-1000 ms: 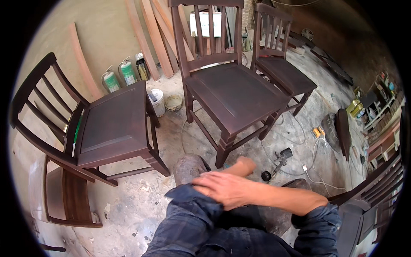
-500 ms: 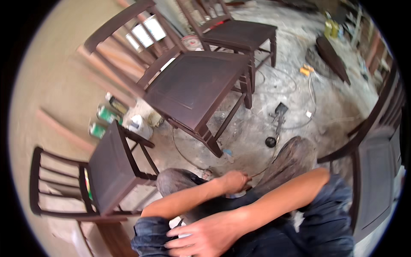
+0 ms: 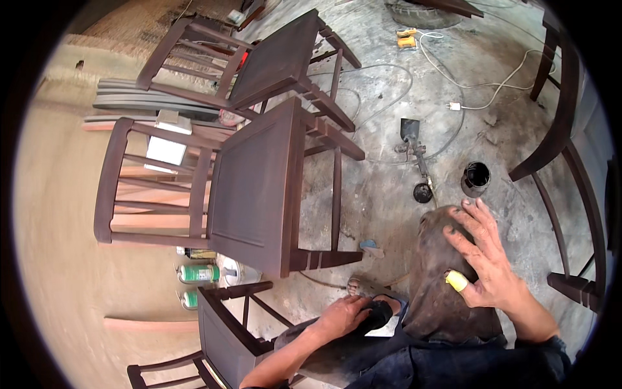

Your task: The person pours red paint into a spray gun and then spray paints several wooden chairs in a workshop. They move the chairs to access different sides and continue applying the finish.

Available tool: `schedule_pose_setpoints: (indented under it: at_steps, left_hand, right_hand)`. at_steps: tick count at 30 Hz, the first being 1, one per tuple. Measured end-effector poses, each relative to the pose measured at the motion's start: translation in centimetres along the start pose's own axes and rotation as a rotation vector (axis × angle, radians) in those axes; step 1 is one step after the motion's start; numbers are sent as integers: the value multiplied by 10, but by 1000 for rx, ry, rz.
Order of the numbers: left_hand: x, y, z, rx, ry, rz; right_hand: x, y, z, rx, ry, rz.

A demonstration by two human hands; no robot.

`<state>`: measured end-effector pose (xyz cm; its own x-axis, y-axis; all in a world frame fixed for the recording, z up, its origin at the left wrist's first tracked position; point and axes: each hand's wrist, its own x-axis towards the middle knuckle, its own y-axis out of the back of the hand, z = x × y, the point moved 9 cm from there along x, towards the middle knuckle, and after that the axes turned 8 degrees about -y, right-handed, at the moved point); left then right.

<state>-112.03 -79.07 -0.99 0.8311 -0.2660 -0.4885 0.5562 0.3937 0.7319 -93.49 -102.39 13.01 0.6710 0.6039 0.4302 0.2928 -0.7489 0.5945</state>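
Observation:
My right hand (image 3: 483, 262) is raised over my right knee, its fingers spread and holding nothing; a yellow wrap (image 3: 456, 281) covers the thumb. Just beyond it an open pot (image 3: 476, 176), dark inside, stands on the floor. A spray gun (image 3: 414, 152) lies to the left of the pot, with a hose running from it. Lower down, my left hand (image 3: 342, 316) is closed beside my legs, its fingers curled against a black object (image 3: 373, 315) that I cannot make out. Left of my hands stands a dark brown wooden chair (image 3: 253, 194).
Another dark chair (image 3: 278, 65) stands behind, one (image 3: 233, 337) at lower left, and a dark curved frame (image 3: 562, 117) at right. A pale cable (image 3: 495, 84) and a yellow device (image 3: 406, 39) lie on the floor. Green cans (image 3: 198, 273) and wood strips (image 3: 155, 97) are along the wall.
The view has turned, and the pot now shows beside the spray gun. My right hand has moved from my left sleeve to above my right knee, fingers spread. My left hand stays low.

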Motion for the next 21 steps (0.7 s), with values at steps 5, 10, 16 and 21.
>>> schedule_pose_setpoints:
  at_steps: [5,10,16,21]
  left_hand:
    - [42,-31,11,-113,-101,-127]
    - [55,-31,10,-169,-171,-69]
    - [59,-33,4,-177,-147,-103]
    - [61,-25,4,-252,-148,-34]
  right_hand:
    - [-76,-29,125,484,-489,31]
    - [-134,-27,249,-62,-695,174]
    - [-93,-38,315,-263,-444,-37]
    - [-73,-70,346,-327,-212,-149]
